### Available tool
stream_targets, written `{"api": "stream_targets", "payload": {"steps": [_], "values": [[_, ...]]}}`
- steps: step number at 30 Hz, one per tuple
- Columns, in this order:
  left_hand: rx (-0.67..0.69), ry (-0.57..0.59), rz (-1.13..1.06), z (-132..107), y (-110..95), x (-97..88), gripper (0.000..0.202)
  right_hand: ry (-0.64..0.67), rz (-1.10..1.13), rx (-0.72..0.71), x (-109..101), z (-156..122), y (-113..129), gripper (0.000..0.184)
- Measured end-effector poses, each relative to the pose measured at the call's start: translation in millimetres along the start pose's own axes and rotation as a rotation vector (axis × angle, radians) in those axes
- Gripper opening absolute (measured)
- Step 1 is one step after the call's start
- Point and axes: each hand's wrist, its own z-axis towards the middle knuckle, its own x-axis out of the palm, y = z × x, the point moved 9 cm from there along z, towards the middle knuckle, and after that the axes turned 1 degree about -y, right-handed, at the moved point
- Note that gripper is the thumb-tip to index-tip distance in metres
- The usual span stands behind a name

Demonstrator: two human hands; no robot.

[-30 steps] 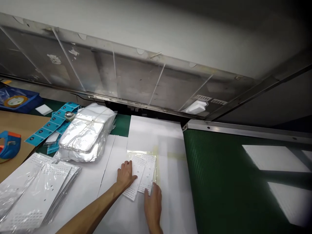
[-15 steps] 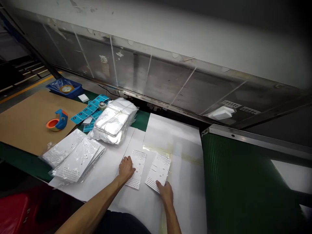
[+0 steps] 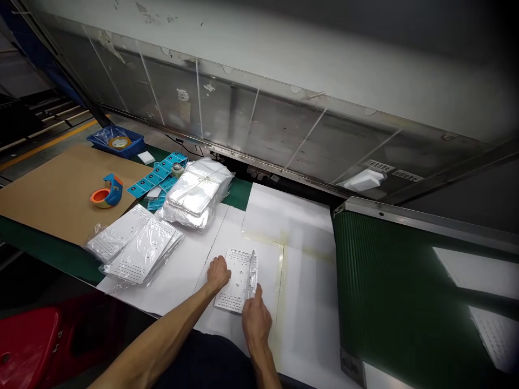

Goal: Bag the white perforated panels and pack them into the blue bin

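A flat white slotted panel (image 3: 234, 294), with rows of slits and small holes, lies on the white-covered table before me. At its left edge my left hand (image 3: 219, 273) is closed, fingers curled against the panel; the fingertips are hidden. My right hand (image 3: 256, 320) grips the near end of a second white panel (image 3: 253, 270). This one stands tilted up on its long edge over the right side of the flat panel, its ribbed side turned to the right.
Left are bagged white panels (image 3: 138, 251), a tied stack of clear bags (image 3: 194, 192), blue labels (image 3: 158, 175), a tape dispenser (image 3: 107, 192) on cardboard (image 3: 60, 189), and a blue tray (image 3: 117, 141). Rightward, a green conveyor belt (image 3: 389, 292) carries white panels (image 3: 478, 270). A red stool (image 3: 28, 346) stands lower left.
My right hand has brought its panel leftward and tipped it from nearly flat onto its edge, beside the other panel. My left hand stays at the flat panel's left edge. The view has shifted slightly.
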Motion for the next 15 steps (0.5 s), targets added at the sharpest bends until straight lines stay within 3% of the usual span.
{"api": "stream_targets", "payload": {"steps": [4, 8, 11, 15], "values": [[-0.016, 0.053, -0.292, -15.2, -6.6, 8.3, 0.039, -0.029, 0.018, -0.121, 19.9, -2.8, 24.1, 0.053], [0.031, 0.165, -0.630, -37.2, -20.2, 19.6, 0.044, -0.029, 0.120, -0.176, 26.3, -2.5, 32.6, 0.052], [0.022, 0.206, -0.824, -43.7, -24.0, 15.7, 0.036, -0.002, 0.237, -0.166, 16.7, -1.8, 29.8, 0.053], [0.014, 0.293, -1.032, -48.4, -31.8, -5.5, 0.038, 0.017, 0.432, -0.002, -17.7, 10.8, 12.6, 0.076]]}}
